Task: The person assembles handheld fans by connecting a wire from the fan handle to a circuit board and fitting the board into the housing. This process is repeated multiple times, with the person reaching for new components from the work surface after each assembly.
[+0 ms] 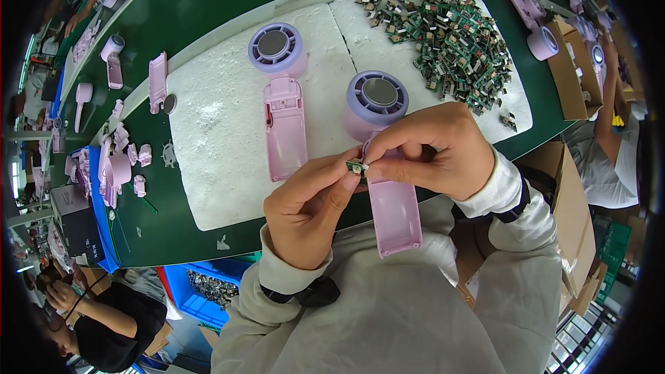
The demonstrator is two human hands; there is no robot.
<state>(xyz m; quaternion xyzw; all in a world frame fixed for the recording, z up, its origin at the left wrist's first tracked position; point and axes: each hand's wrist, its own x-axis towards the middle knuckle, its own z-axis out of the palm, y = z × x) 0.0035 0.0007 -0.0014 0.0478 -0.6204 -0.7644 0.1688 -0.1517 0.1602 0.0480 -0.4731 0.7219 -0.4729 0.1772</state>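
Observation:
My left hand (305, 204) pinches a small green circuit board (356, 167) between thumb and fingertips. My right hand (443, 152) is closed right beside it, thumb and forefinger pressed together at the board's edge; what they grip is too small to make out. Under both hands lies a handheld fan with a round purple head (377, 93) and an open pink handle shell (396, 218), which reaches past the table's near edge. My right hand covers the joint between head and handle. A second such fan (285, 128) rests to the left on the white foam board (215, 138), its handle hollow facing up.
A large heap of green circuit boards (457, 41) covers the foam's far right. Pink shells (158, 83) and small pink parts (121, 135) lie on the green table at left. Cardboard boxes (571, 73) stand at right; a blue bin (201, 294) sits below the near edge. Other people work nearby.

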